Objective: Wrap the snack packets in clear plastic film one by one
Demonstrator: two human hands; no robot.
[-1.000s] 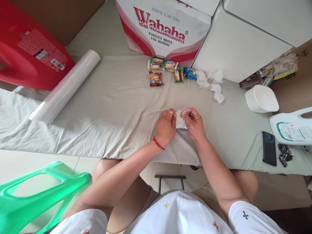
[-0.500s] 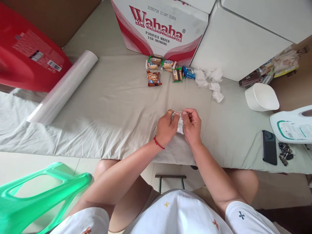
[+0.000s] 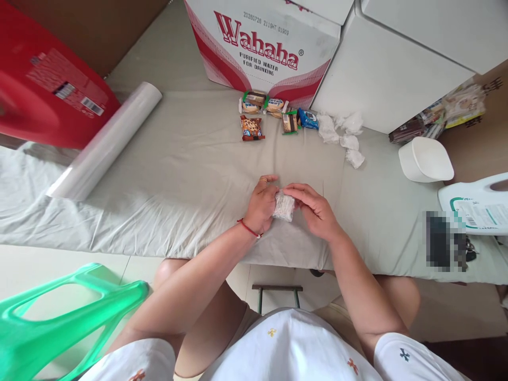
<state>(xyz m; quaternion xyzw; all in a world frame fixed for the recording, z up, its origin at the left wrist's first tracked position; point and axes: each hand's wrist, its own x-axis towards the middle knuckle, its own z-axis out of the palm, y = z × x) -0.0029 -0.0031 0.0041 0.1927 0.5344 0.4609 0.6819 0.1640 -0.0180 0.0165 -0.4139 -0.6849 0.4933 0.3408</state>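
My left hand point(image 3: 262, 205) and my right hand point(image 3: 313, 209) both grip a small snack packet wrapped in clear film point(image 3: 283, 206), held just above the grey cloth-covered table point(image 3: 190, 174) near its front edge. The left fingers curl round the packet's left side. Fingers of the right hand press on its top and right side. A red cord circles my left wrist.
Several snack packets point(image 3: 273, 112) lie at the back by a Wahaha carton point(image 3: 265, 45), with film-wrapped bundles point(image 3: 343, 135) beside them. A roll of clear film point(image 3: 105, 140) lies left, near a red container point(image 3: 47, 90). A white bowl point(image 3: 426, 159) and white jug point(image 3: 476, 203) stand right; a green stool point(image 3: 67, 312) sits below left.
The hands have lowered the packet slightly and turned it; the right hand's fingers have slid from pinching its top edge to lying over it.
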